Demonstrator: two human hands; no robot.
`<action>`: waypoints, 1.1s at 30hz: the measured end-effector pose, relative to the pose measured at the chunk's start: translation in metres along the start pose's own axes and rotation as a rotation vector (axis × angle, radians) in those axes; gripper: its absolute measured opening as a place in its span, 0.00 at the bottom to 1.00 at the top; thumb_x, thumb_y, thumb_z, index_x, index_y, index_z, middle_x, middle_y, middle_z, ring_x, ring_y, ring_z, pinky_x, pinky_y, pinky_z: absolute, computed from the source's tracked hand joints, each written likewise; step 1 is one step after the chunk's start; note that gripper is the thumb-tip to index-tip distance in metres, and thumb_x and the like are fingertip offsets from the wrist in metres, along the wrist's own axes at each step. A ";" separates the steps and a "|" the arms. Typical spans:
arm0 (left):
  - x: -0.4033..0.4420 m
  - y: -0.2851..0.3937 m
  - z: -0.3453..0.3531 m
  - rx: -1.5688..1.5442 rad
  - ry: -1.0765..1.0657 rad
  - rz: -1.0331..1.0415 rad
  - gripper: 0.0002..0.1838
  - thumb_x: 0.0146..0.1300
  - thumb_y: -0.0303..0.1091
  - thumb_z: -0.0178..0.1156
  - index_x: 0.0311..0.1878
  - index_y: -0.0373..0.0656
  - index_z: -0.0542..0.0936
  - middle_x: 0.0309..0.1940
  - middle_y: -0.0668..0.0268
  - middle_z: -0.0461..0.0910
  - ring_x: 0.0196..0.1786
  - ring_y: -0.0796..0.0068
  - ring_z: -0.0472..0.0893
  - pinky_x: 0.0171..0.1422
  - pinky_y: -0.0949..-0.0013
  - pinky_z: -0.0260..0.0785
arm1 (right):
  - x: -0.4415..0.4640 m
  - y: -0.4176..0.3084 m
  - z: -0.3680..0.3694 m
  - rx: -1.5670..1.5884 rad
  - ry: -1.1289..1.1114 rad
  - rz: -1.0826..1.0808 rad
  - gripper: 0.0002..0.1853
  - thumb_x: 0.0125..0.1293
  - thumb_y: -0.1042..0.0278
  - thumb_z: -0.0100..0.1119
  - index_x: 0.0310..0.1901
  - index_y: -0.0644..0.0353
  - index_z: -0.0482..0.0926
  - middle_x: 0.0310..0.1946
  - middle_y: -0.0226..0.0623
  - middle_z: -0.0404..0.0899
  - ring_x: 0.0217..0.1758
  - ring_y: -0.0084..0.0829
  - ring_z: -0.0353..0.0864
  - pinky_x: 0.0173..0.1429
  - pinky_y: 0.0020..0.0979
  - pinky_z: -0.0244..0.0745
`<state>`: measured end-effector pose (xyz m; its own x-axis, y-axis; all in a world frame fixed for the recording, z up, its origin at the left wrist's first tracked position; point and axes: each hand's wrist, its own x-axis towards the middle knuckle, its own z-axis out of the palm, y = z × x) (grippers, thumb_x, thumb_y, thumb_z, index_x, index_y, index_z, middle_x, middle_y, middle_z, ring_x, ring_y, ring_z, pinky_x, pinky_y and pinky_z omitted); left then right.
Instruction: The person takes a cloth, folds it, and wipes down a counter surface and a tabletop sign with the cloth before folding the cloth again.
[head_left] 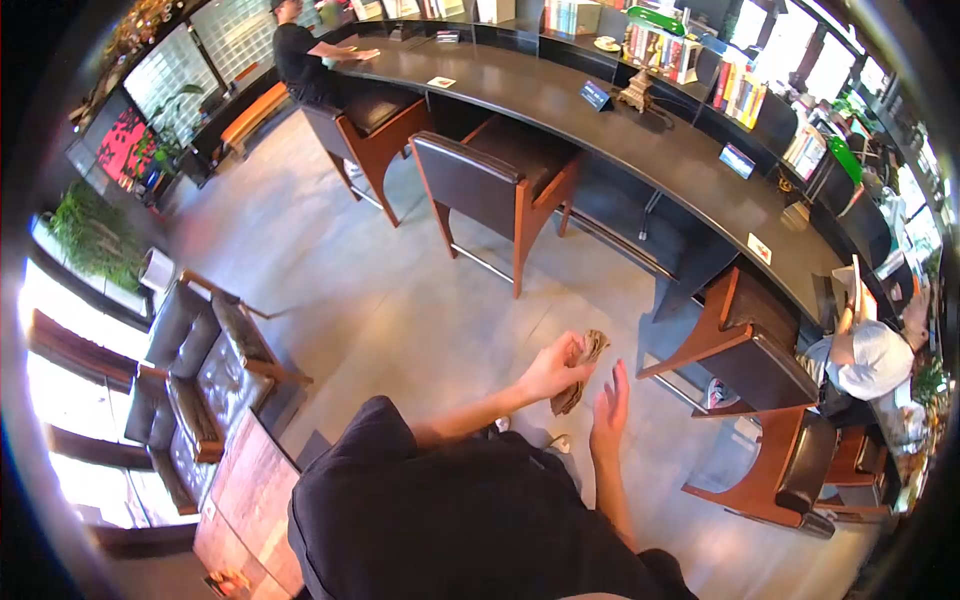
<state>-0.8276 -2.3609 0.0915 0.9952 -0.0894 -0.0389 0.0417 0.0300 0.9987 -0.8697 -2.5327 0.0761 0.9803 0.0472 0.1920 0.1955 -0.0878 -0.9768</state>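
Observation:
My left hand (pixel 553 370) is closed around a crumpled brown cloth (pixel 567 399), whose folds stick out above and below the fingers. Just right of it, my right hand (pixel 608 412) is raised with its fingers stretched out and holds nothing. A small gap separates that hand from the cloth. Both hands are in front of my body, over the grey floor (pixel 470 345).
A long curved dark counter (pixel 670 150) crosses ahead, with brown chairs (pixel 470 175) along it. One person (pixel 300 55) sits at its far left, another (pixel 865 360) at the right. Tufted armchairs (pixel 240 345) and a wooden table (pixel 245 490) are at left.

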 end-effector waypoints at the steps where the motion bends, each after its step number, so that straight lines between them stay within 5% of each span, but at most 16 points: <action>1: 0.003 0.010 0.006 -0.027 0.002 -0.026 0.18 0.64 0.35 0.69 0.47 0.41 0.69 0.32 0.68 0.78 0.31 0.82 0.77 0.37 0.73 0.72 | 0.013 0.001 0.005 0.043 -0.019 -0.062 0.31 0.72 0.63 0.55 0.73 0.61 0.60 0.70 0.44 0.65 0.70 0.37 0.68 0.70 0.39 0.67; 3: 0.008 0.022 0.033 -0.003 0.043 -0.036 0.16 0.66 0.34 0.67 0.48 0.40 0.71 0.31 0.71 0.75 0.32 0.84 0.74 0.36 0.73 0.69 | 0.030 0.012 0.002 0.102 -0.047 -0.125 0.30 0.74 0.60 0.54 0.73 0.61 0.59 0.68 0.43 0.67 0.68 0.36 0.70 0.69 0.38 0.67; 5: 0.006 0.027 0.049 0.026 0.072 -0.057 0.13 0.69 0.32 0.65 0.50 0.40 0.72 0.30 0.74 0.72 0.32 0.85 0.71 0.34 0.73 0.67 | 0.037 0.027 -0.002 0.624 -0.141 0.202 0.30 0.75 0.57 0.54 0.72 0.61 0.61 0.65 0.38 0.70 0.64 0.34 0.73 0.67 0.34 0.69; 7: 0.018 0.034 0.052 -0.107 0.011 -0.110 0.17 0.72 0.36 0.60 0.59 0.39 0.74 0.37 0.68 0.80 0.38 0.81 0.79 0.43 0.73 0.74 | 0.054 0.025 -0.002 0.673 -0.093 0.164 0.25 0.77 0.56 0.49 0.69 0.60 0.65 0.58 0.36 0.76 0.59 0.29 0.76 0.60 0.29 0.71; 9: 0.020 0.033 0.043 -0.098 0.024 -0.098 0.20 0.74 0.37 0.57 0.64 0.40 0.74 0.44 0.62 0.83 0.44 0.77 0.83 0.50 0.71 0.77 | 0.065 0.033 -0.006 1.038 -0.090 0.463 0.22 0.76 0.56 0.52 0.64 0.59 0.70 0.53 0.36 0.78 0.55 0.30 0.79 0.58 0.30 0.73; 15: 0.024 0.038 -0.009 0.609 0.431 0.303 0.16 0.74 0.34 0.54 0.61 0.40 0.77 0.54 0.57 0.81 0.50 0.68 0.83 0.52 0.67 0.77 | 0.102 0.038 0.028 1.119 -0.303 0.726 0.22 0.62 0.69 0.54 0.58 0.62 0.75 0.50 0.40 0.82 0.53 0.38 0.82 0.61 0.40 0.74; 19: 0.038 0.027 -0.053 0.313 0.584 0.155 0.15 0.72 0.33 0.55 0.58 0.42 0.78 0.51 0.52 0.80 0.55 0.50 0.79 0.63 0.55 0.70 | 0.125 0.048 0.081 1.240 -0.403 0.955 0.22 0.59 0.68 0.54 0.55 0.64 0.76 0.50 0.43 0.83 0.53 0.41 0.82 0.63 0.42 0.75; 24: 0.046 0.034 -0.149 0.273 0.669 0.137 0.16 0.74 0.34 0.55 0.61 0.42 0.76 0.57 0.52 0.75 0.52 0.57 0.80 0.43 0.61 0.80 | 0.161 0.071 0.175 1.131 -0.511 1.095 0.22 0.60 0.69 0.54 0.57 0.65 0.75 0.52 0.44 0.83 0.52 0.41 0.83 0.61 0.42 0.77; 26: 0.053 0.026 -0.199 0.428 0.680 0.163 0.16 0.74 0.35 0.55 0.61 0.41 0.75 0.57 0.52 0.75 0.51 0.59 0.81 0.45 0.61 0.79 | 0.178 0.067 0.217 1.105 -0.581 1.147 0.25 0.64 0.72 0.51 0.64 0.69 0.70 0.60 0.46 0.78 0.62 0.43 0.79 0.70 0.47 0.72; 27: 0.056 0.019 -0.221 0.585 0.718 0.193 0.17 0.74 0.36 0.55 0.62 0.41 0.75 0.57 0.52 0.75 0.49 0.61 0.81 0.47 0.61 0.79 | 0.187 0.057 0.232 1.120 -0.515 1.127 0.25 0.64 0.72 0.51 0.64 0.69 0.70 0.60 0.46 0.78 0.62 0.43 0.79 0.70 0.47 0.72; 29: 0.063 -0.004 -0.270 0.752 0.792 0.234 0.19 0.75 0.38 0.55 0.63 0.39 0.74 0.60 0.54 0.75 0.49 0.65 0.81 0.52 0.65 0.76 | 0.207 0.035 0.268 0.980 -0.762 1.180 0.24 0.67 0.69 0.51 0.64 0.68 0.70 0.60 0.47 0.78 0.61 0.42 0.80 0.67 0.45 0.75; 31: 0.069 0.012 -0.303 0.210 0.734 0.043 0.19 0.76 0.37 0.54 0.62 0.37 0.75 0.59 0.56 0.77 0.51 0.68 0.80 0.57 0.68 0.73 | 0.222 0.047 0.312 1.022 -0.962 1.059 0.29 0.67 0.67 0.54 0.69 0.63 0.66 0.58 0.46 0.80 0.57 0.44 0.83 0.67 0.43 0.76; 33: 0.074 0.014 -0.349 0.182 0.574 -0.055 0.18 0.77 0.38 0.53 0.61 0.37 0.76 0.55 0.59 0.79 0.51 0.72 0.79 0.57 0.69 0.71 | 0.241 0.050 0.344 0.850 -0.994 1.166 0.29 0.67 0.66 0.55 0.69 0.62 0.66 0.58 0.46 0.80 0.55 0.45 0.84 0.65 0.42 0.78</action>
<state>-0.7224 -2.0194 0.0906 0.8827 0.4672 -0.0517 0.1290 -0.1349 0.9824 -0.6336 -2.1836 0.0403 0.1330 0.9100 -0.3927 -0.9220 -0.0318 -0.3860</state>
